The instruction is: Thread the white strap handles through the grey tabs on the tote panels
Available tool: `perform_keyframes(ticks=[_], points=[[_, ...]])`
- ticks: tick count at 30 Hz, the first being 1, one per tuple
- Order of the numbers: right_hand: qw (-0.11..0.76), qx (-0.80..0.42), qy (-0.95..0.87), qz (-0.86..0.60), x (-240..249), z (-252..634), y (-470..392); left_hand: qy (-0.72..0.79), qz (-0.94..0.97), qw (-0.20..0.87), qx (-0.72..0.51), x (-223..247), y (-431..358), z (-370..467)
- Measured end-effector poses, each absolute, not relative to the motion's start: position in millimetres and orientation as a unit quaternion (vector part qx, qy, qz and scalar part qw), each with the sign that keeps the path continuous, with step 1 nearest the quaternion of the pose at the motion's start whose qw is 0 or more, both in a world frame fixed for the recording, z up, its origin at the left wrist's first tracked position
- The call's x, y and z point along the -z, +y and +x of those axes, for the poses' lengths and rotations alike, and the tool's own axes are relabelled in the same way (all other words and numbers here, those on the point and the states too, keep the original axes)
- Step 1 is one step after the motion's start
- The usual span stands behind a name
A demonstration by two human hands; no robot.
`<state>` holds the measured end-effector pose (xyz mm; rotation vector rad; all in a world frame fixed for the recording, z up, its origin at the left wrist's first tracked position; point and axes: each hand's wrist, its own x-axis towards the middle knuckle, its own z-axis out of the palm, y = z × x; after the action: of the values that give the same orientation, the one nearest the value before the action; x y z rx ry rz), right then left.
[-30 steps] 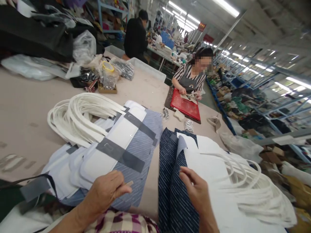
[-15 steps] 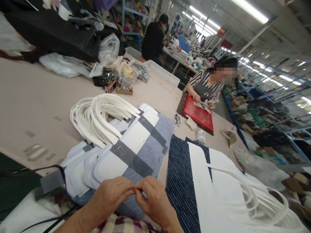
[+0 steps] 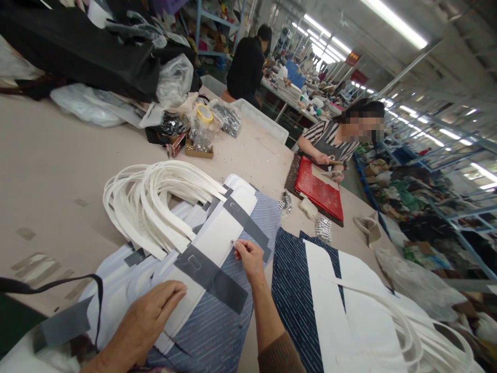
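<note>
A stack of blue striped bag pieces [image 3: 217,331] with white bands, grey strips and looped white handles [image 3: 155,207] lies in front of me. My left hand [image 3: 157,311] rests on the white band of the top piece, fingers stretched out and together. With thumb and fingers pinched, my right hand [image 3: 249,257] is at the band's edge, right by a small metal snap [image 3: 232,242]. What lies between those fingertips is too small to make out.
Navy striped bag pieces [image 3: 293,290] with white handles lie at right. Farther back, a co-worker handles a beige piece on a red board [image 3: 320,189]. Small metal parts in bags [image 3: 323,229], a small box [image 3: 199,150], yellow tape [image 3: 204,113] and black material [image 3: 97,57] lie around.
My hands, together at the near edge before, have separated. The right has reached forward to the snap; the left has moved left onto the white band. The top bag piece is now more exposed.
</note>
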<state>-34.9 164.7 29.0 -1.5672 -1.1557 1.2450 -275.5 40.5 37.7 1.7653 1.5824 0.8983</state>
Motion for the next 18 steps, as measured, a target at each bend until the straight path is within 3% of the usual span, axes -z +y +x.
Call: perform_keyframes(ticks=[9,15,18], points=[[0.342,-0.456,-0.508,-0.646,-14.6,-47.3,179.7,0.594,0.668,0.275,-0.354,-23.8,41.1,-285.6],[0.269,-0.375,-0.513,-0.724,-11.5,-26.6,182.8,0.592,0.642,0.331,-0.357,-26.5,42.7,-286.6],[0.312,-0.329,-0.540,-0.709,-22.3,-38.6,172.6,0.573,0.631,0.366,-0.373,-28.8,39.8,-288.4]])
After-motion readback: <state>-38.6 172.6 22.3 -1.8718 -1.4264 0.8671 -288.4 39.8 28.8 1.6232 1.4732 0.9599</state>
